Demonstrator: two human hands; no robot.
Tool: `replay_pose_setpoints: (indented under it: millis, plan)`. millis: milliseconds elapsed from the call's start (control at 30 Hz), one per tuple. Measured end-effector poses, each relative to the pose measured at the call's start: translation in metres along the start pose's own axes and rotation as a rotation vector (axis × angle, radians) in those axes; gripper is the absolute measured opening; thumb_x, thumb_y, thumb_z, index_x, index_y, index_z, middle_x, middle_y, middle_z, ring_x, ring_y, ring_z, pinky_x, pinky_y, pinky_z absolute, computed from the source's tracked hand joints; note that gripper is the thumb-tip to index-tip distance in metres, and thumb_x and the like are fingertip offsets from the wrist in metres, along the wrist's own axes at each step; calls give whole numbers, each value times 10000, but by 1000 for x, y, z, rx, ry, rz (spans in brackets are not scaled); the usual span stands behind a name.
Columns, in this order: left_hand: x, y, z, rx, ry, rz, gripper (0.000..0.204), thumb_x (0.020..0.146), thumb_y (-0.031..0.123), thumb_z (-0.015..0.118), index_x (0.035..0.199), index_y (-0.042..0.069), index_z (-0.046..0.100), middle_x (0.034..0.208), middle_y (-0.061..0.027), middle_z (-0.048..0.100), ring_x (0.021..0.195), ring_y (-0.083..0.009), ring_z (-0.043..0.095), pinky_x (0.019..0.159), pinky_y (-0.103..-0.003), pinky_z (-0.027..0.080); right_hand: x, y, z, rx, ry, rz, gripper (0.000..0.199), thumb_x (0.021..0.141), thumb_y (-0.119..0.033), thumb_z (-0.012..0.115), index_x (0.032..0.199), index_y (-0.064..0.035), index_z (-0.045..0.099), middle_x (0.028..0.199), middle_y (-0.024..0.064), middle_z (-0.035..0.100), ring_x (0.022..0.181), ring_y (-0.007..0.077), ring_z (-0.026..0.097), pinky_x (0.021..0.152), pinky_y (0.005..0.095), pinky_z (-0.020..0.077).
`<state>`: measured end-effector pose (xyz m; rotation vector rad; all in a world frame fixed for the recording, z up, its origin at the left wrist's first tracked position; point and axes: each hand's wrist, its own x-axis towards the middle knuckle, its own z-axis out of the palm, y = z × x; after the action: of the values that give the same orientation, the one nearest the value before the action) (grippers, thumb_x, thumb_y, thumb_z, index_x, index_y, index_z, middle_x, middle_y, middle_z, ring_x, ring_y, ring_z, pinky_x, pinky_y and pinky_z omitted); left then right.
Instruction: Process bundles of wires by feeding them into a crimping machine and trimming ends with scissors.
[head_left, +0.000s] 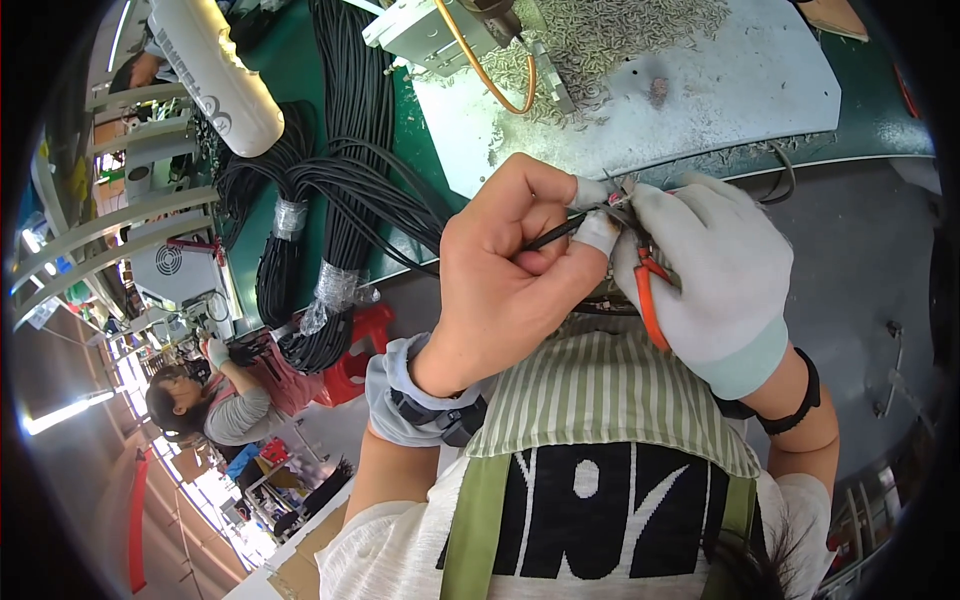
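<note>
My left hand (pixel 500 275), bare except for white covers on the thumb and index fingertips, pinches a black cable (pixel 553 235) near its end. Small wires fan out at that end, with a bit of red among them. In a white glove, my right hand (pixel 715 270) is closed round hand cutters with orange handles (pixel 650 305). Their jaws meet the cable end, just beside the left fingertips; whether they grip a wire is too small to tell. Both hands are held together above my striped apron (pixel 610 385), at the near edge of the bench.
A white board (pixel 745 110) lies on the green bench, strewn with small grey scraps (pixel 640 35). A metal fixture (pixel 430 40) with an orange tube (pixel 478 68) stands there. Bundled black cables (pixel 350 90) hang over the left edge, near a red stool (pixel 375 330). A co-worker (pixel 235 400) sits further left.
</note>
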<state>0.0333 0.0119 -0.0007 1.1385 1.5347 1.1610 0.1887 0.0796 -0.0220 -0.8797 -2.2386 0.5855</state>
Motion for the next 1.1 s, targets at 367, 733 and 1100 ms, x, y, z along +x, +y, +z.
replay_pose_setpoints:
  millis: [367, 733, 1100]
  plan:
    - [6, 3, -1, -356, -54, -250, 165, 823, -77, 566, 974, -29, 521, 746, 24, 567, 637, 7, 463, 559, -146, 358, -3, -7, -14, 515, -351, 341, 122, 800, -149, 631, 837, -36, 607, 568, 98, 512, 504, 253, 543, 477, 333, 414]
    - [22, -33, -34, -258, -130, -315, 183, 865, 40, 559, 1045, 7, 556, 890, -47, 658, 505, 29, 331, 438, -150, 215, -7, 16, 3, 453, -319, 213, 160, 850, -126, 579, 768, 11, 567, 548, 53, 477, 495, 91, 526, 456, 265, 385]
    - [104, -44, -59, -523, -58, -315, 77, 863, 63, 545, 888, 21, 605, 602, 80, 392, 488, -16, 296, 444, -185, 220, 101, 57, 26, 548, -373, 354, 293, 880, -230, 547, 687, -12, 509, 502, 47, 469, 401, 109, 480, 386, 255, 375]
